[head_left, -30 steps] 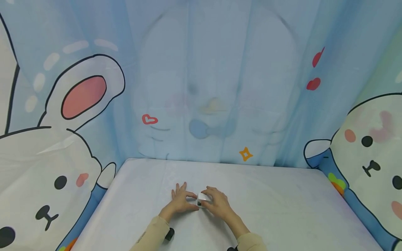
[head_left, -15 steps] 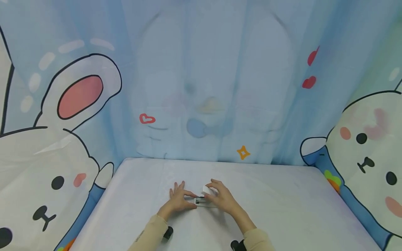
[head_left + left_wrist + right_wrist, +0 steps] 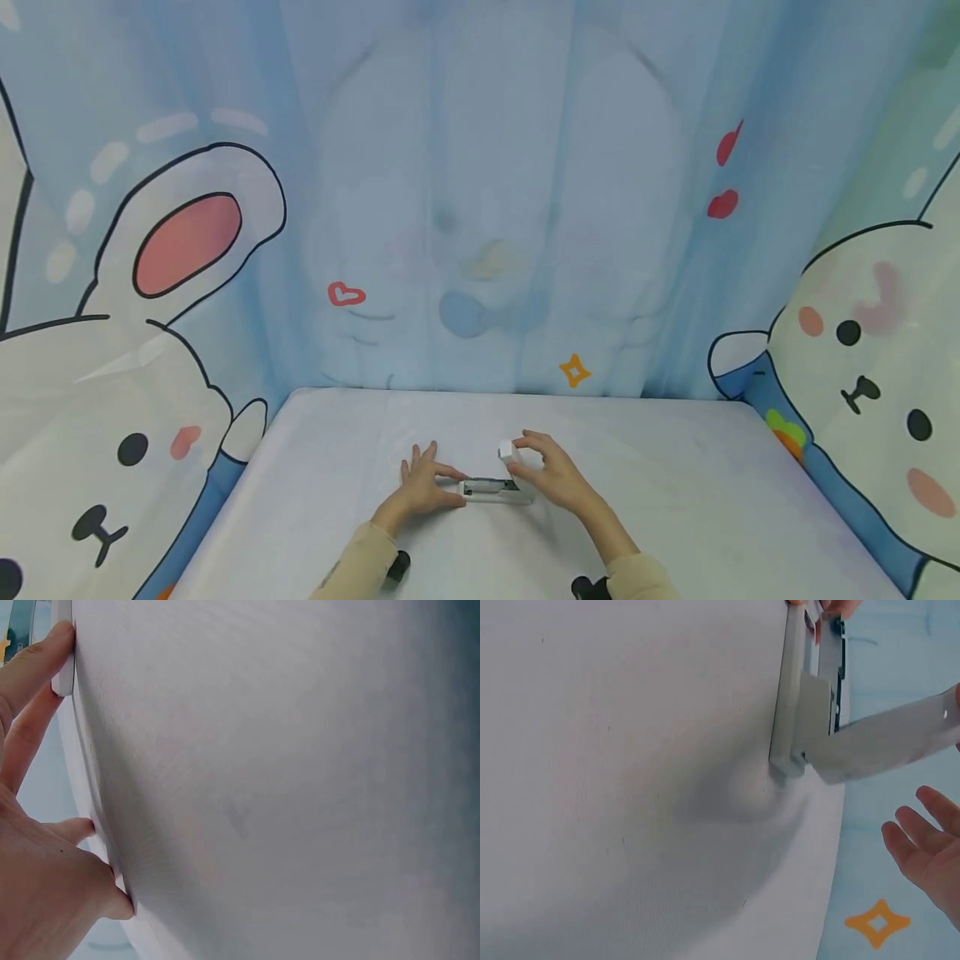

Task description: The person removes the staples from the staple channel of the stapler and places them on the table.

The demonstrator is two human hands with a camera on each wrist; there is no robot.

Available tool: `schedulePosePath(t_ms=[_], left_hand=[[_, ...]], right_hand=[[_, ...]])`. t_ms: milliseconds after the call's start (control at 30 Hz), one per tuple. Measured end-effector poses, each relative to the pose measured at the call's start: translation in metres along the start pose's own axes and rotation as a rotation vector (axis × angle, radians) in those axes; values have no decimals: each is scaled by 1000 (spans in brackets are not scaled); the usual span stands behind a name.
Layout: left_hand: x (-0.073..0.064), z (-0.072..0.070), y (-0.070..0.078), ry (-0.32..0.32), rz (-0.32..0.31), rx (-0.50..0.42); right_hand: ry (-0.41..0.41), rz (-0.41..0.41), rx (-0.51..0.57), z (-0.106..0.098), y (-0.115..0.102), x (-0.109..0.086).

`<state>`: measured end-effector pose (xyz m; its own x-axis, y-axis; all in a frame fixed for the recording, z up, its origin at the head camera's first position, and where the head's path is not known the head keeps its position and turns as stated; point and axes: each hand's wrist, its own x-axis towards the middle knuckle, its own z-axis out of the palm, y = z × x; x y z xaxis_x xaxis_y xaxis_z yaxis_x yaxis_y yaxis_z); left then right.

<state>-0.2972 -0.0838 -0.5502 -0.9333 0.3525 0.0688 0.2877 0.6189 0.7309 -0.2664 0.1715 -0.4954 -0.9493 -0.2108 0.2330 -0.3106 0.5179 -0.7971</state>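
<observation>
A white stapler (image 3: pixel 495 499) lies on the white table, its top cover (image 3: pixel 507 452) swung up on the hinge at the right end. Along the opened body runs a dark metal tray. My left hand (image 3: pixel 420 490) pinches the left end of the base between thumb and index finger, the other fingers spread on the tabletop. With thumb and index finger, my right hand (image 3: pixel 557 475) grips the free end of the raised cover. In the right wrist view the cover (image 3: pixel 896 739) slants up from the base (image 3: pixel 786 697), and other fingers (image 3: pixel 922 832) of that hand hang loose below it.
White cloth covers the table (image 3: pixel 360 425). Behind it hangs a blue curtain (image 3: pixel 480 167) printed with cartoon rabbits. Dark wrist devices (image 3: pixel 399 567) sit at both sleeves.
My right hand has lifted the stapler's cover, swinging it up and to the right, so the metal tray now shows. The left hand stays on the base's left end.
</observation>
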Motion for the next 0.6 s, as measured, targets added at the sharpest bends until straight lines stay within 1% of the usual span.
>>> schedulePosePath(t_ms=[200, 433, 600], left_hand=[[1, 1, -1, -2, 7, -10], [1, 1, -2, 0, 9, 1], [-1, -1, 0, 0, 17, 3]], right_hand=[[-4, 66, 38, -15, 10, -7], [-34, 74, 73, -34, 24, -17], [-32, 120, 92, -46, 41, -26]])
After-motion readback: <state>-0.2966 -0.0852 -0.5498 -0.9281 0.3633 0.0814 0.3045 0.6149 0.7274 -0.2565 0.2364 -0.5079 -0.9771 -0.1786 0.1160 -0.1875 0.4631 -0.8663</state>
